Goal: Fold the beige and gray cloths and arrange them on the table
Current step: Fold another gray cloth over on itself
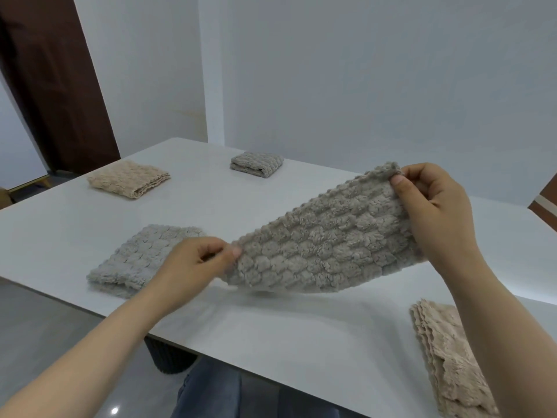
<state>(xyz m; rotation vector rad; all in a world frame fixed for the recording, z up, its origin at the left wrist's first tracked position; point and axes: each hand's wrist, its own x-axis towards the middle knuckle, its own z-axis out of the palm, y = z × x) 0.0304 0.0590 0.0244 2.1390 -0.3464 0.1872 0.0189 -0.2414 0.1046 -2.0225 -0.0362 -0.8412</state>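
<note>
The left hand (193, 263) pinches the near-left corner of a gray cloth (325, 236) between thumb and curled fingers. The right hand (434, 203) pinches its far-right corner likewise, holding it stretched above the white table (271, 327).

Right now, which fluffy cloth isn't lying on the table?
The stretched gray cloth held up between the left hand and right hand. The near gray cloth, far gray cloth, far beige cloth and near beige cloth all rest on the table.
</note>
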